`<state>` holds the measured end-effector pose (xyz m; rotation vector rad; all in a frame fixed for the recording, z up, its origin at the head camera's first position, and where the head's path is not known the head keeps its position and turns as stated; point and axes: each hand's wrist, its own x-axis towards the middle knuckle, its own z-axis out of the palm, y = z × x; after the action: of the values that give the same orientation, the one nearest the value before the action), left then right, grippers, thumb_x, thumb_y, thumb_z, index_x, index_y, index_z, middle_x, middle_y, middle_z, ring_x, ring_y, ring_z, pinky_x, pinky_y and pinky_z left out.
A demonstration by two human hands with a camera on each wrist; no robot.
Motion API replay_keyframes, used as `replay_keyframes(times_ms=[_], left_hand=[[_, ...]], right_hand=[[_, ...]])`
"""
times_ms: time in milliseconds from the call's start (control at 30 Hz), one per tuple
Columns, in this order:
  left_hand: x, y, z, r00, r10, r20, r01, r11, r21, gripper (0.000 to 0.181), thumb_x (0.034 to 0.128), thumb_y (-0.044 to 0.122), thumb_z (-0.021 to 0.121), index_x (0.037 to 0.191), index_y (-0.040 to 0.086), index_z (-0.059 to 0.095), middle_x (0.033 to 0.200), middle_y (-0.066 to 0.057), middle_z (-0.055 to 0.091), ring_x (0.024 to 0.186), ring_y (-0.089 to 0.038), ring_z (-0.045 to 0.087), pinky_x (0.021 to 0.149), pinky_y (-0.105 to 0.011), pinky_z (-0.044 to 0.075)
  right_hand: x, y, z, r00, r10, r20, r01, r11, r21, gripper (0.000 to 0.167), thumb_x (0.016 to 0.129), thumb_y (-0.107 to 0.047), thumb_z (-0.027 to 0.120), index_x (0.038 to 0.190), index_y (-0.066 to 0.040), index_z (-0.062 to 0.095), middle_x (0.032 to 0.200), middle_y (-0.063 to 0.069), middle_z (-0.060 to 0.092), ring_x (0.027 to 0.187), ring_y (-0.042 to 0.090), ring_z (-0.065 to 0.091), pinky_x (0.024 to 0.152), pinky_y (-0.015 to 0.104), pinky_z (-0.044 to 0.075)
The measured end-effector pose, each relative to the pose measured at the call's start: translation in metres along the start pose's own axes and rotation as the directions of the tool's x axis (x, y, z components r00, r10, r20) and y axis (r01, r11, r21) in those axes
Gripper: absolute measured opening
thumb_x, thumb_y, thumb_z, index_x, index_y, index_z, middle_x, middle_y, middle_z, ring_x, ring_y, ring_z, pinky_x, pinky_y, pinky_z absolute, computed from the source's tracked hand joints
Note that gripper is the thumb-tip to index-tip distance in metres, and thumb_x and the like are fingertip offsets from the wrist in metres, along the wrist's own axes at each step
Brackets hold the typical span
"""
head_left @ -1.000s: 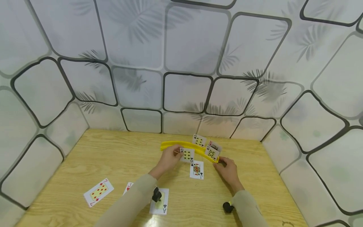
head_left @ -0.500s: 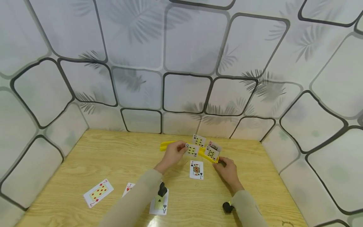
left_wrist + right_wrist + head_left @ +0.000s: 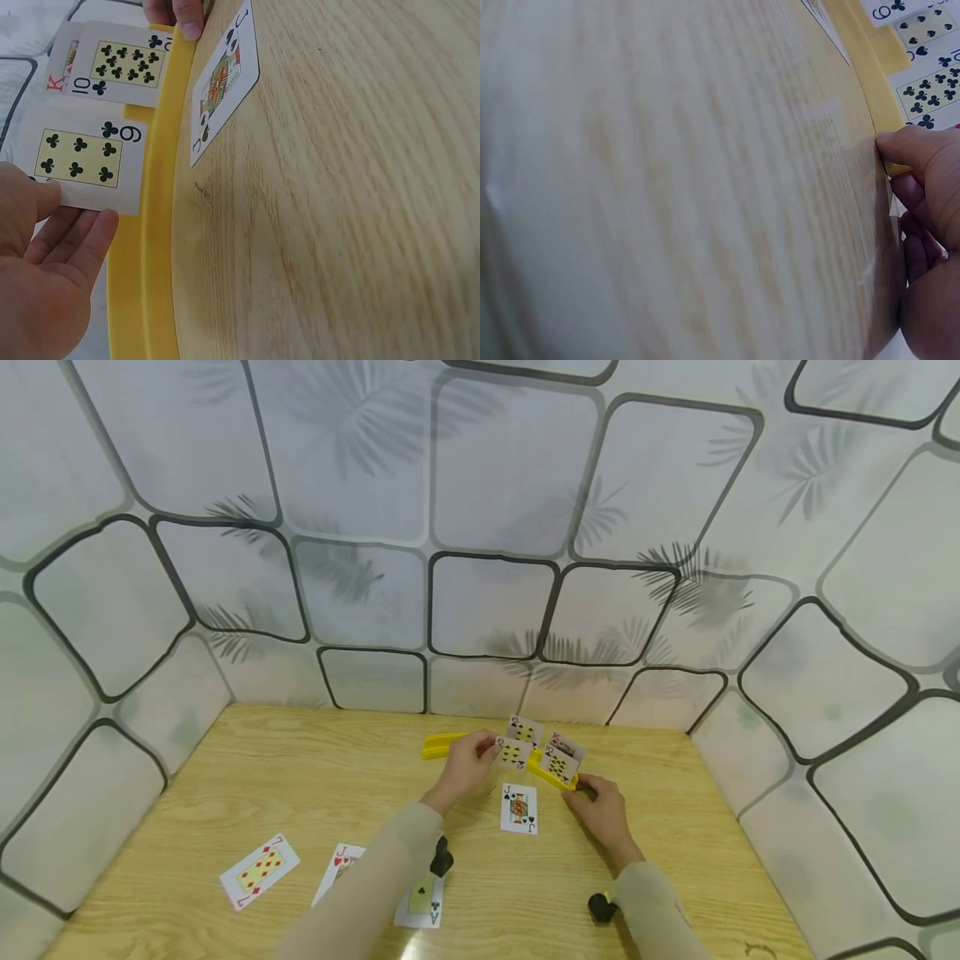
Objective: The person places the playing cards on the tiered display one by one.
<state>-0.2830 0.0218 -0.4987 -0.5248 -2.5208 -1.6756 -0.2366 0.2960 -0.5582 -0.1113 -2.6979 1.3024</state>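
Head view, left hand: The left hand (image 3: 467,770) pinches a white six-of-clubs playing card (image 3: 512,753) by its edge, at the front of a curved yellow plastic card holder (image 3: 442,746).
Head view, change: A second ago this card overlapped the white jack-of-spades playing card (image 3: 519,808); now it has shifted up and right, leaving that jack uncovered on the pale wooden table (image 3: 540,885). This suggests the placing is well along.
Head view, right hand: The right hand (image 3: 602,814) stays at the holder's right end, seemingly bracing it.
Head view, loose cards: A white seven-of-diamonds card (image 3: 260,872), a jack of hearts (image 3: 341,864) and an ace of clubs (image 3: 422,902) lie nearer the person, the last two partly behind the left sleeve (image 3: 375,877).
Left wrist view, six of clubs: Thumb and fingers clamp it; its lower edge meets the holder, but I cannot tell whether it is seated. A white ten-of-clubs card stands beside it, overlapping a red-lettered king.
Right wrist view, holder end: Thumb and forefinger clamp the yellow tip.
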Motion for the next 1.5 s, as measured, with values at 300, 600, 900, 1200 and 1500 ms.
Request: replay_keyframes(times_ms=[300, 600, 900, 1200, 1500], left_hand=[[0.008, -0.001, 0.005, 1.0, -0.007, 0.004, 0.007, 1.0, 0.014, 0.016, 0.1074, 0.008, 0.06, 0.116, 0.003, 0.071, 0.104, -0.011, 0.072, 0.09, -0.016, 0.06, 0.079, -0.03, 0.054], [0.014, -0.002, 0.011, 1.0, -0.012, -0.01, 0.012, 1.0, 0.006, 0.017, 0.1087, 0.008, 0.057, 0.117, 0.002, 0.07, 0.109, -0.014, 0.072, 0.095, -0.02, 0.061, 0.085, -0.035, 0.056], [0.019, -0.002, 0.016, 0.999, -0.043, 0.006, 0.043, 0.999, 0.029, 0.019, 0.1091, 0.008, 0.056, 0.121, 0.002, 0.069, 0.111, -0.012, 0.072, 0.097, -0.02, 0.062, 0.088, -0.036, 0.057], [0.02, -0.003, 0.017, 0.999, -0.039, 0.028, 0.038, 0.999, 0.031, 0.018, 0.1093, 0.008, 0.056, 0.12, 0.001, 0.069, 0.108, -0.013, 0.071, 0.093, -0.019, 0.059, 0.083, -0.034, 0.054], [0.021, -0.004, 0.016, 0.996, -0.078, 0.052, 0.077, 0.997, 0.006, 0.018, 0.1102, 0.009, 0.054, 0.119, 0.004, 0.069, 0.109, -0.01, 0.069, 0.093, -0.017, 0.057, 0.084, -0.033, 0.053]], right_hand=[[0.0, -0.001, -0.001, 1.0, 0.018, 0.002, -0.018, 1.0, 0.002, 0.048, 0.096, -0.02, 0.078, 0.136, 0.003, 0.066, 0.133, 0.022, 0.068, 0.139, 0.041, 0.049, 0.123, 0.063, 0.032], [-0.001, -0.001, 0.0, 1.0, 0.028, 0.003, -0.028, 1.0, -0.002, 0.048, 0.096, -0.02, 0.078, 0.136, 0.002, 0.066, 0.134, 0.022, 0.066, 0.138, 0.04, 0.049, 0.122, 0.063, 0.033], [-0.002, -0.002, 0.0, 0.999, 0.032, 0.004, -0.032, 0.999, -0.018, 0.048, 0.096, -0.02, 0.078, 0.136, 0.003, 0.066, 0.136, 0.022, 0.065, 0.139, 0.041, 0.049, 0.123, 0.063, 0.033], [-0.001, -0.001, 0.0, 0.999, 0.036, 0.014, -0.036, 0.999, -0.008, 0.048, 0.097, -0.02, 0.077, 0.137, 0.003, 0.065, 0.139, 0.023, 0.063, 0.142, 0.042, 0.048, 0.124, 0.064, 0.031], [-0.002, -0.002, 0.0, 0.999, 0.036, 0.016, -0.036, 0.999, -0.003, 0.047, 0.097, -0.02, 0.076, 0.137, 0.003, 0.065, 0.137, 0.023, 0.064, 0.141, 0.041, 0.047, 0.123, 0.065, 0.031]])
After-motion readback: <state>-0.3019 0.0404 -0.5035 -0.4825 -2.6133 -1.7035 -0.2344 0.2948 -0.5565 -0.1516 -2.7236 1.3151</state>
